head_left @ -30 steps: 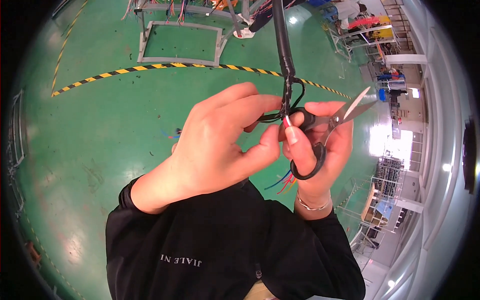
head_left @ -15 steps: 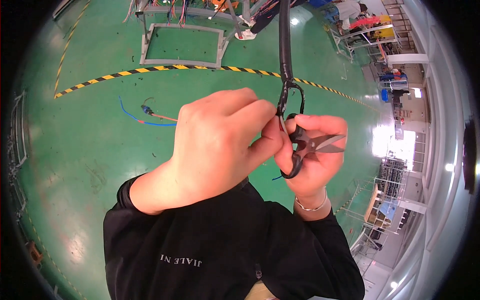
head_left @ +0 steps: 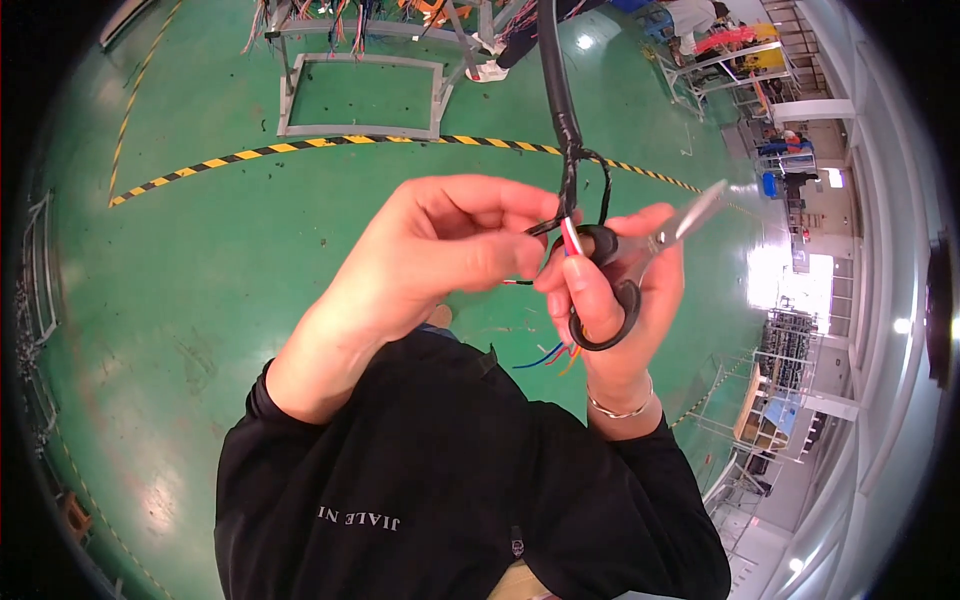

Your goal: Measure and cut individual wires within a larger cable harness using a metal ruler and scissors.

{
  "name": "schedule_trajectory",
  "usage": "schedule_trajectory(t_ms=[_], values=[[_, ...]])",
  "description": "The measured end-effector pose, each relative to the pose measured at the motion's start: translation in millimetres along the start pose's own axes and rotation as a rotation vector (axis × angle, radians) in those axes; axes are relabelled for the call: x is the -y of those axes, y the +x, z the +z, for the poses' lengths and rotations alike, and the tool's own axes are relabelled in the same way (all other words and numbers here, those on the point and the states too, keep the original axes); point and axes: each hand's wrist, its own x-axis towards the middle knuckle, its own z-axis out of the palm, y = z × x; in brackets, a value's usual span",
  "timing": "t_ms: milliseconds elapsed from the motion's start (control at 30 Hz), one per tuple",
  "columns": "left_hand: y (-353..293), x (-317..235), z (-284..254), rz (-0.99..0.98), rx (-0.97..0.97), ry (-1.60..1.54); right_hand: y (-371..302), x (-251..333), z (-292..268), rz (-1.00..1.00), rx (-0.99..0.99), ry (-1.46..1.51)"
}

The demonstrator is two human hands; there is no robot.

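Note:
A thick black wrapped cable (head_left: pixel 556 80) comes down from the top, with a thin black branch (head_left: pixel 606 185) looping off its right side. From its lower end come red, white and blue wires (head_left: pixel 571 238). My left hand (head_left: pixel 420 250) is closed at the cable's end, pinching a thin black strip (head_left: pixel 543 228) that looks like tape. My right hand (head_left: pixel 630 290) grips the wires between thumb and fingers and also carries black-handled scissors (head_left: pixel 657 242), their blades pointing up and right. Loose blue and orange wire ends (head_left: pixel 560 355) hang below this hand.
Beyond the cable, a grey metal frame (head_left: pixel 360 137) stands on the green floor behind black-and-yellow tape (head_left: pixel 290 147). A person's white shoe (head_left: pixel 487 72) is near it, under hanging wire bundles (head_left: pixel 345 25). Racks (head_left: pixel 785 350) line the right side.
My left hand has turned, its fingers now pulling a black strip leftward off the cable. The scissors have swung up and right, and more coloured wires show in my right hand.

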Motion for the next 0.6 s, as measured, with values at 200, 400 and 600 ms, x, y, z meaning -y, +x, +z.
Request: schedule_trajectory(t_ms=[200, 400, 600], values=[[2, 8, -11, 0.202, -0.052, -0.163, -1, -24, -19, -0.249, -0.065, -0.351], [-8, 17, -2, 0.071, -0.052, -0.148, -1, -23, -8, -0.475, -0.188, -0.936], [5, 29, 26, 0.300, -0.344, 0.184, 11, -26, 16, -0.452, -0.149, -1.083]])
